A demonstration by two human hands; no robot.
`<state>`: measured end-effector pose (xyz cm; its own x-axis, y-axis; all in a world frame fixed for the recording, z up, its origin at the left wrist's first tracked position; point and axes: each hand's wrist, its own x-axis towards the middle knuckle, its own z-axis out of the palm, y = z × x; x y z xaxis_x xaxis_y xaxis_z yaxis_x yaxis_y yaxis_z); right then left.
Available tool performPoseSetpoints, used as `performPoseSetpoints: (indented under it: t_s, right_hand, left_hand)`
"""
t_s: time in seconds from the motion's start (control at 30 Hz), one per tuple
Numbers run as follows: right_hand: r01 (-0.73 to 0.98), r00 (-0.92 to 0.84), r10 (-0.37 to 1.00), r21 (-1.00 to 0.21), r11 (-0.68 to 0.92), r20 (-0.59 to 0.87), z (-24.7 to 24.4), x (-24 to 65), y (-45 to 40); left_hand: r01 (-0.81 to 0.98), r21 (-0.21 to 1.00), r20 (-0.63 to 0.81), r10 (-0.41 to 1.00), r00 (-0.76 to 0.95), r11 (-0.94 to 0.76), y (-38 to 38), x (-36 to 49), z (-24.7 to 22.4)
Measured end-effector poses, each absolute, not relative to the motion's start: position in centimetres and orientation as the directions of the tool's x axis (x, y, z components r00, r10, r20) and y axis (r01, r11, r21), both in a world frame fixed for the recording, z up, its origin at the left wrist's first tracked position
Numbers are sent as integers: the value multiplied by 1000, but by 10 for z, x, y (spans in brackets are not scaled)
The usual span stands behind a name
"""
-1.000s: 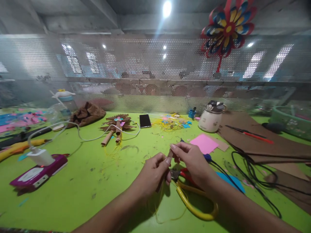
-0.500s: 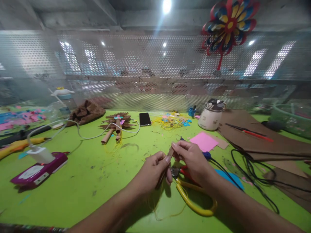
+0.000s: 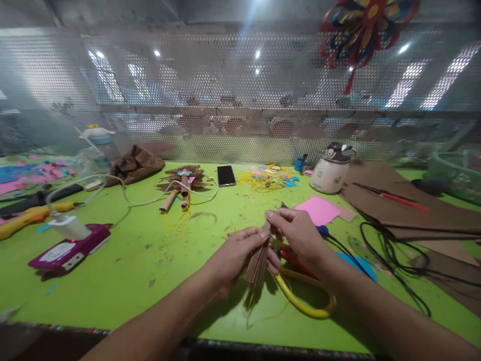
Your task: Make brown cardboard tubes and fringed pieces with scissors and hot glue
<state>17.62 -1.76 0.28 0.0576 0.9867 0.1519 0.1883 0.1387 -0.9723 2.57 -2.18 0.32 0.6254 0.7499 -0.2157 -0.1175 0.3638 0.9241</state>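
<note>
A strip of pleated brown paper hangs between my hands, its folds fanning a little at the lower end. My left hand is closed on its upper part, thumb on top. At the top edge, my right hand pinches the same paper between thumb and fingers. Yellow thread trails below the paper onto the table. Yellow-handled scissors lie beneath my right hand, and a red-handled tool, partly hidden, lies beside them.
Pink paper squares, a white bottle and brown sheets lie to the right with a black cable. A phone, brown paper rolls and a purple power strip occupy the middle and left.
The pleated paper has turned toward me and its folds now show, fanned slightly downward. Both hands still grip it. The camera view has tilted down slightly.
</note>
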Motion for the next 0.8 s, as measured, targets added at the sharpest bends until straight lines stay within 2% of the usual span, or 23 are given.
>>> performPoseSetpoints:
  t_s: [0.3, 0.47, 0.57, 0.7, 0.8]
  right_hand:
    - [262, 75, 984, -956, 135, 160, -5, 178, -11]
    - [85, -13, 997, -993, 76, 76, 0, 171, -19]
    - [24, -57, 996, -997, 67, 65, 2, 169, -23]
    - [158, -14, 993, -980, 118, 118, 3, 164, -30]
    - [218, -74, 993, -970, 110, 96, 3, 156, -39]
  left_hand:
    - [-166, 879, -234, 707, 668, 448, -20, 25, -2]
    - [-257, 849, -222, 753, 619, 462, -20, 24, 7]
    - [-349, 840, -194, 830, 523, 416, -17, 22, 12]
    - [-450, 834, -187, 931, 313, 318, -11, 16, 16]
    - [-500, 823, -183, 959, 217, 270, -7, 11, 17]
